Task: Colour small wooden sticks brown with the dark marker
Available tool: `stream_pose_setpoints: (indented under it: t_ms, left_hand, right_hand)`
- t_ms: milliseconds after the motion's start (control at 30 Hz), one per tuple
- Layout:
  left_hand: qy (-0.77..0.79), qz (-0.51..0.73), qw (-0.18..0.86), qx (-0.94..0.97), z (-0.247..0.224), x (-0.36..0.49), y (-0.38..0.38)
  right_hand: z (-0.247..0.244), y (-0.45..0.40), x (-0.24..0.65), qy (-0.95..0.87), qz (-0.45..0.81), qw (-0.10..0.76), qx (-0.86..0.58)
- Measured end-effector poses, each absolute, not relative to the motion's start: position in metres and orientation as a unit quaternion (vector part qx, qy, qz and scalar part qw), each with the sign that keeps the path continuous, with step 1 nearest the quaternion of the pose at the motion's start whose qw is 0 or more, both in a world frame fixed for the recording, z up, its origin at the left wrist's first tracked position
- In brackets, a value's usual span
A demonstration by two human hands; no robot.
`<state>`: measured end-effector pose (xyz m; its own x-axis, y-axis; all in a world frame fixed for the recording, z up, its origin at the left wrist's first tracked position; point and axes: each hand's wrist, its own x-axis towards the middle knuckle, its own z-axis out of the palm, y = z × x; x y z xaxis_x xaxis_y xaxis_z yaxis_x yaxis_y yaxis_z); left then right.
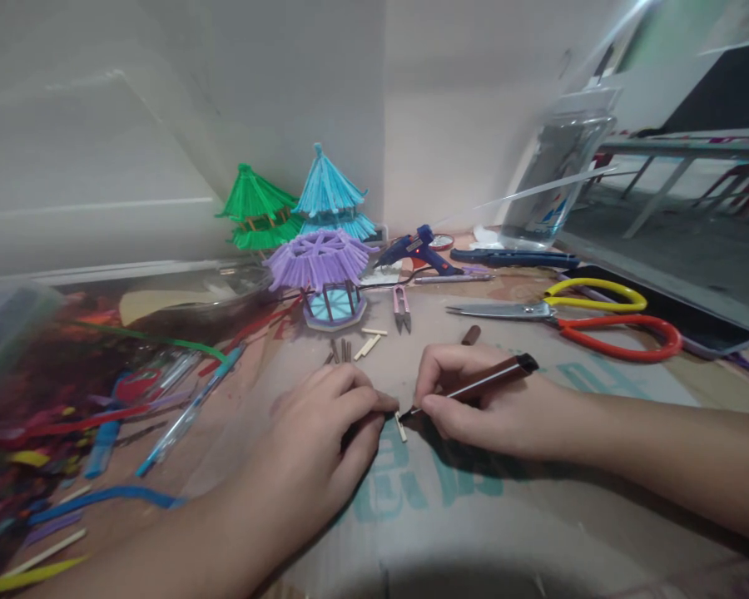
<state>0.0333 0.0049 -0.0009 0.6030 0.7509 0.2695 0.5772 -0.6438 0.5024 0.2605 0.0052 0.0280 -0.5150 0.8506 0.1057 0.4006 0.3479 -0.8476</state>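
Observation:
A brown marker pen (483,383) is gripped in my right hand (474,399), its tip touching a short pale stick (401,428). My left hand (330,424) pinches the upper end of that stick with its fingertips. Just beyond my left hand lie several short brown sticks (343,350) and a few uncoloured pale sticks (368,345). The brown pen cap (471,335) rests behind my right hand. Farther back stands a small pavilion model with a purple fringed roof (321,258) and a blue floor.
Green (259,208) and light-blue (329,191) pavilion roofs stand behind. A blue glue gun (419,249), pink-handled thread snips (401,309), large scissors (555,310), a cutter knife (515,258) and a phone (717,324) lie rightward. Colourful craft scraps (106,433) cover the left side.

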Motion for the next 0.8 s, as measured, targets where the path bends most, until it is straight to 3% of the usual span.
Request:
stream_pose_setpoints:
  t_ms: [800]
  left_hand:
    - [0.374,0.237,0.177,0.879,-0.0010,0.0353,0.0060]
  right_hand:
    - [0.0266,0.0037,0.2598,-0.752,0.426,0.285,-0.413]
